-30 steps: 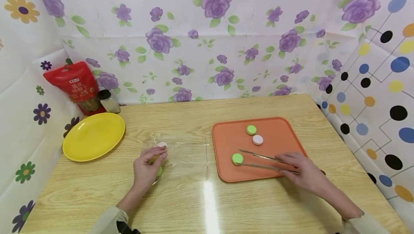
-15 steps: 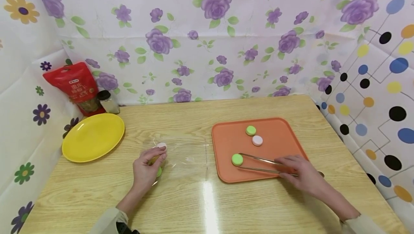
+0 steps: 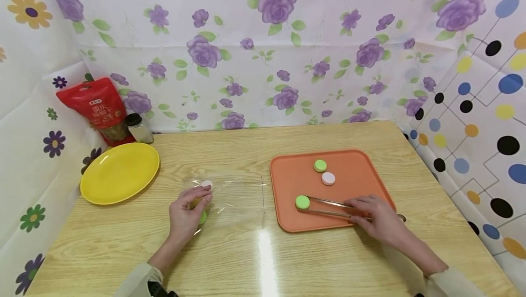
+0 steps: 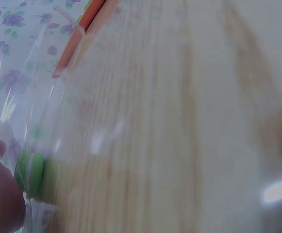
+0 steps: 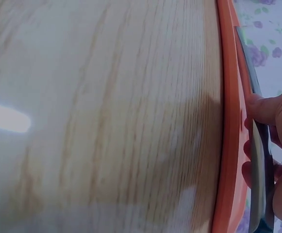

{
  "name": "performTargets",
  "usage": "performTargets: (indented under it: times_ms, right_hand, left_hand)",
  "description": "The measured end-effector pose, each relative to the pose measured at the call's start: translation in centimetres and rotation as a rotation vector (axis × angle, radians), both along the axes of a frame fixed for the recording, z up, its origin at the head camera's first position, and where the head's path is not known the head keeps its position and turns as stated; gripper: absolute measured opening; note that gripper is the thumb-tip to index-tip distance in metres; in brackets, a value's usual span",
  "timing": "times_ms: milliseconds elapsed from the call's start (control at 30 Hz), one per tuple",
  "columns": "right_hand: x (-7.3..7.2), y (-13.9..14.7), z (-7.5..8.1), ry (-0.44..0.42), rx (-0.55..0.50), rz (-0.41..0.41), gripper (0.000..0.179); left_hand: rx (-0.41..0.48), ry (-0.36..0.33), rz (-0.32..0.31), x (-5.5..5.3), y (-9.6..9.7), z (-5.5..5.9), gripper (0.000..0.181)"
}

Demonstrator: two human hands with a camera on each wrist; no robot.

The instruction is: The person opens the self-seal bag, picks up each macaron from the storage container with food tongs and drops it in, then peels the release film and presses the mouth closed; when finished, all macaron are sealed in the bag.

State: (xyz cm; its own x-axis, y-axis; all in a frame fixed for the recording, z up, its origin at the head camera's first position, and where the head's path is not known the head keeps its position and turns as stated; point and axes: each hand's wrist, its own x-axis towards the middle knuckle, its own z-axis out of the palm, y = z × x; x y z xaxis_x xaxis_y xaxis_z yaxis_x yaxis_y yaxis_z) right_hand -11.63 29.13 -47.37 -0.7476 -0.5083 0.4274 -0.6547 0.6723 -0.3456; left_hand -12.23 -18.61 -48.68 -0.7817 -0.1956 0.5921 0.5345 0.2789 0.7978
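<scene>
My right hand (image 3: 378,219) holds metal tongs (image 3: 328,201) over the orange tray (image 3: 357,169). Their two tips lie against opposite sides of a green macaron (image 3: 302,202) at the tray's near left. In the right wrist view, thumb and fingers grip the tongs (image 5: 258,170) above the tray edge. My left hand (image 3: 185,212) pinches a clear plastic bag (image 3: 242,196) lying on the table, its mouth toward the tray. A pale pink macaron (image 3: 206,184) and a green macaron (image 3: 203,217) show in it around the fingers; the left wrist view shows this green macaron (image 4: 30,174) behind plastic.
Another green macaron (image 3: 320,165) and a pale pink one (image 3: 328,178) sit farther back on the tray. At the left stand a yellow plate (image 3: 119,174), a red pouch (image 3: 96,107) and a black-capped jar (image 3: 139,129). Patterned sheets (image 3: 246,82) enclose the wooden table (image 3: 230,260).
The tongs have narrowed, their tips coming in from over and beside the near green macaron to both its sides. My right hand has shifted slightly left; my left hand stays put.
</scene>
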Motion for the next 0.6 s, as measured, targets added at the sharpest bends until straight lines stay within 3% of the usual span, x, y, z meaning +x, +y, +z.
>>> performTargets:
  times_ms: [167, 433, 600]
  right_hand:
    - [0.0, -0.1, -0.1, 0.004, 0.010, -0.022, 0.045]
    - [-0.3, -1.4, 0.6, 0.036, -0.029, -0.001, 0.044]
    - [-1.1, -3.3, 1.3, 0.020, -0.011, 0.022, 0.044]
  left_hand:
    - [0.015, -0.023, 0.003, -0.2, -0.4, -0.9, 0.017]
    - [-0.017, 0.017, 0.009, 0.8, 0.5, 1.7, 0.015]
    - [-0.025, 0.018, 0.008, 0.8, 0.6, 1.9, 0.016]
